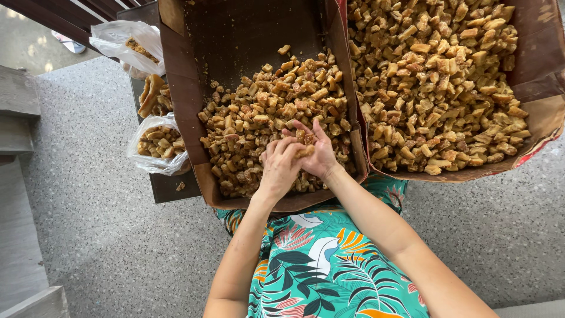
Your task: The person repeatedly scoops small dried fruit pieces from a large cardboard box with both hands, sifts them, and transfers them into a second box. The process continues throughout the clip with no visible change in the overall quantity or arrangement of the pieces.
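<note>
A brown cardboard box (176, 88) in front of me holds a heap of small golden-brown fried chunks (265, 112). Both my hands are over the near part of that heap. My left hand (279, 168) is curled, knuckles up, with its fingertips on a chunk (304, 152). That chunk lies against my right hand (318, 154), which is cupped palm up with a few chunks in it. The two hands touch each other.
A second cardboard box (538, 65) at the right is filled with the same chunks. At the left, two clear plastic bags (154, 144) (126, 41) with larger pieces sit on a dark low table (168, 188). Speckled stone floor lies around; my patterned green dress is below.
</note>
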